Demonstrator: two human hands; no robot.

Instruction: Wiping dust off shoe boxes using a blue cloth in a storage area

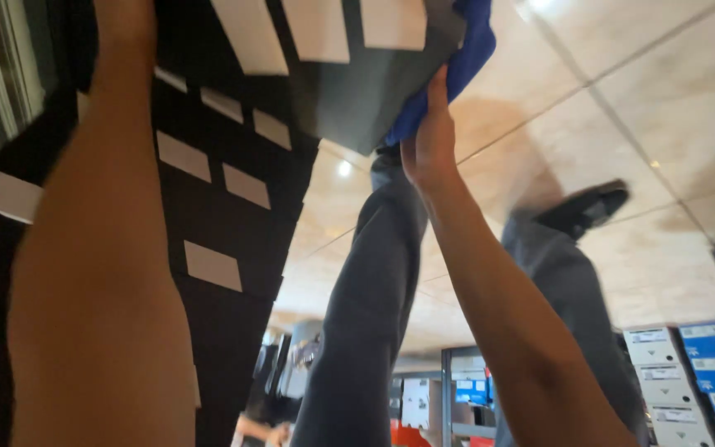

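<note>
My right hand (430, 136) grips a blue cloth (467, 58) and presses it against the edge of a dark grey box (366, 95) with white labels. That box sits at the top of a stack of black boxes (233, 223), each with a white label. My left forearm runs up the left side over the stack. My left hand (124, 18) is cut off by the top edge, so its fingers are hidden. My legs in grey trousers (374, 298) and a black shoe (583, 207) show over the floor.
A beige tiled floor (639, 108) with dark grout lines lies to the right. White and blue shoe boxes (688, 372) are stacked at the lower right. Metal shelving (457, 397) and another person's arm (254, 429) show at the bottom.
</note>
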